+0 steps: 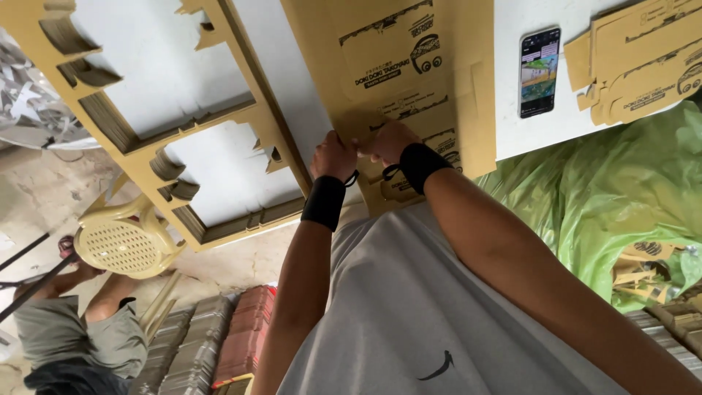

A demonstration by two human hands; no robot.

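My left hand [333, 156] and right hand [391, 141] both pinch the printed cardboard sheet [395, 80]; a phone [540, 72] lies at two o'clock on the desk [512, 117].

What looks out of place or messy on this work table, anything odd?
A smartphone with its screen lit lies on the white table between the printed cardboard sheet that both hands grip and a die-cut blank stack. The punched-out cardboard frame overhangs the table's edge.

Both arms stretched fwd, left hand [334, 155] & right hand [392, 141] side by side, fingers curled, black wristbands
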